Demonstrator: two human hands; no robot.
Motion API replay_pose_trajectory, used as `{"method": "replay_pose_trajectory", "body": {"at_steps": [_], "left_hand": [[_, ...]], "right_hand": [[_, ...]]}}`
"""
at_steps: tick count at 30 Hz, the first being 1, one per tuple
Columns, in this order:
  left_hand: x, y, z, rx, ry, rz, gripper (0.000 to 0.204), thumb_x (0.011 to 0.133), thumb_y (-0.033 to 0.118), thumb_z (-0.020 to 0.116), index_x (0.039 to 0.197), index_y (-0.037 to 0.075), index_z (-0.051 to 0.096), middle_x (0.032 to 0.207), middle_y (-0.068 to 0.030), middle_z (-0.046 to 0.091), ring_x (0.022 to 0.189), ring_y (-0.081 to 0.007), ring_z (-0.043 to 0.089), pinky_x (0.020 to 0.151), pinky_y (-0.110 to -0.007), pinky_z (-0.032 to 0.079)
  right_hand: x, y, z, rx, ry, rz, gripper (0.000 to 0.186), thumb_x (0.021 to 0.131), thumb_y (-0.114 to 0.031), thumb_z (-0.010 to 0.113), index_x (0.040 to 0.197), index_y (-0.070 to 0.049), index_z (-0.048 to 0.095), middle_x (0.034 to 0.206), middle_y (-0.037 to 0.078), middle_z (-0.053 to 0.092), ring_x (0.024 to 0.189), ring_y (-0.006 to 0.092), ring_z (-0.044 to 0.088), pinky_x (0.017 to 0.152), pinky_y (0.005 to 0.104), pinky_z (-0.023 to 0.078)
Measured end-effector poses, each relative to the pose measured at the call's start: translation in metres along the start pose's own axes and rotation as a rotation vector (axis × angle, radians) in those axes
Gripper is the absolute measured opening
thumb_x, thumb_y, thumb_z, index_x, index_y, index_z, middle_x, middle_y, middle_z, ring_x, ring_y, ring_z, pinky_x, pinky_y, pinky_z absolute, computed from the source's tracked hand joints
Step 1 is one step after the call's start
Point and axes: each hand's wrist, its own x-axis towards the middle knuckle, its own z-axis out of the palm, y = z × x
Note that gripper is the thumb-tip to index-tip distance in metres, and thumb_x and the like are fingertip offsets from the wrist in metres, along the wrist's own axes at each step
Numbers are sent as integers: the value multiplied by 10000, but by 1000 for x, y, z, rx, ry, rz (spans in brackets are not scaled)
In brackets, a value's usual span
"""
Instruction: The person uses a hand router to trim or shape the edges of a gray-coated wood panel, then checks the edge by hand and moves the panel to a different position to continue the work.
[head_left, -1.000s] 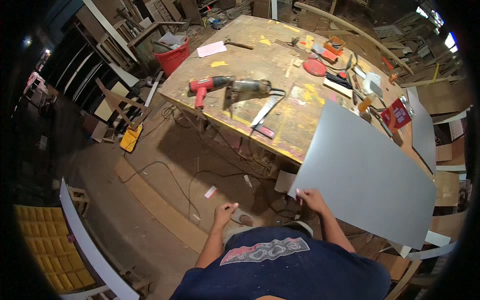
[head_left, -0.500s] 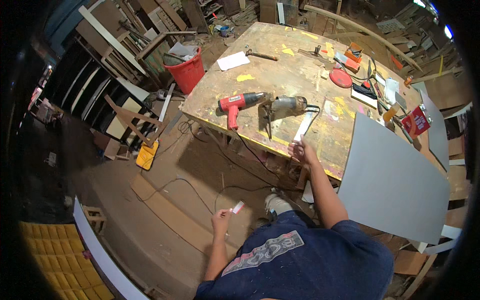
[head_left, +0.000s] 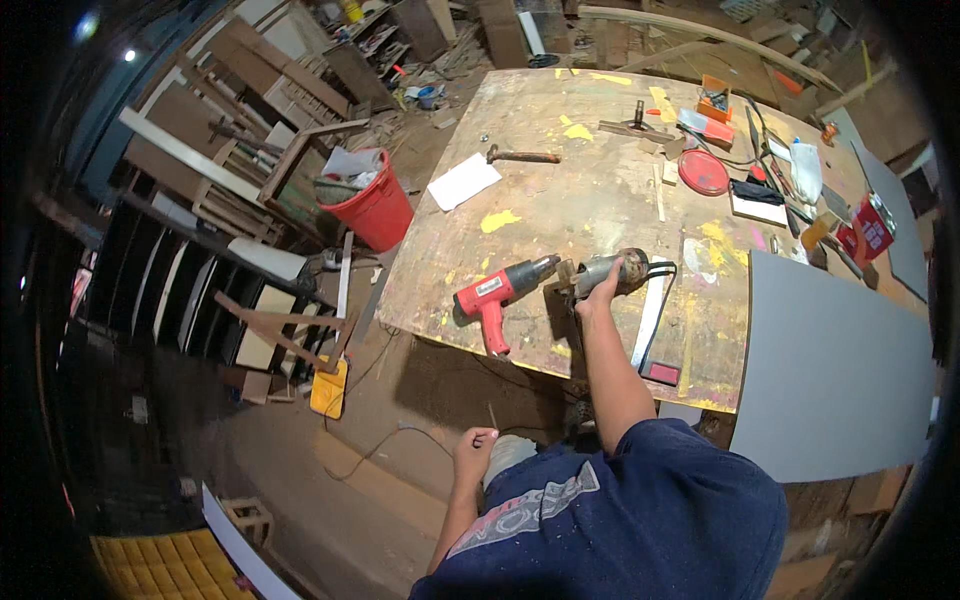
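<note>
My right hand (head_left: 597,297) reaches over the near edge of the workbench (head_left: 590,180) and closes around the grey metal body of a trim router (head_left: 603,272). The router lies on its side, with a black cord looping from its right end. To its left is a red heat gun (head_left: 495,297), nozzle toward the router. A white strip (head_left: 650,308) and a small dark item with a pink face (head_left: 661,373) lie to the right of my forearm. My left hand (head_left: 473,455) is low in front of me, fingers curled; what they hold, if anything, cannot be made out.
A hammer (head_left: 524,156) and white paper (head_left: 465,181) lie on the bench's far left. A red lid (head_left: 703,172), orange box (head_left: 713,97) and other tools crowd the right. A grey panel (head_left: 840,370) overlaps the bench's right side. A red bucket (head_left: 372,205) stands left.
My right hand has moved from the white strip's near end onto the trim router. The small white-and-red piece in my left hand no longer shows there. The view has shifted.
</note>
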Motion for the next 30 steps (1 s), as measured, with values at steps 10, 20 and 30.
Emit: {"method": "replay_pose_trajectory", "body": {"at_steps": [10, 20, 30], "left_hand": [[150, 101, -3, 49, -610, 414, 187, 982, 189, 808, 1069, 24, 805, 976, -54, 797, 919, -114, 711, 875, -311, 574], [226, 193, 53, 68, -1137, 710, 181, 1027, 134, 758, 1137, -10, 755, 935, -58, 763, 791, -125, 712, 727, -302, 587], [47, 270, 104, -64, -1653, 1024, 196, 995, 144, 784, 1121, -5, 780, 1049, -98, 792, 1027, -177, 720, 948, -338, 547]], "right_hand": [[-89, -36, 4, 19, -150, -281, 555, 973, -581, 746, 1227, -112, 594, 986, 133, 713, 883, 300, 769, 813, 482, 677], [-313, -124, -37, -70, -182, -1209, 555, 885, -316, 726, 1336, -9, 623, 1250, 175, 733, 1146, 279, 719, 1055, 445, 567], [-453, -122, -172, -801, 850, -1605, 592, 725, -352, 927, 1204, -85, 702, 1154, 77, 738, 1071, 280, 721, 928, 477, 597]]}}
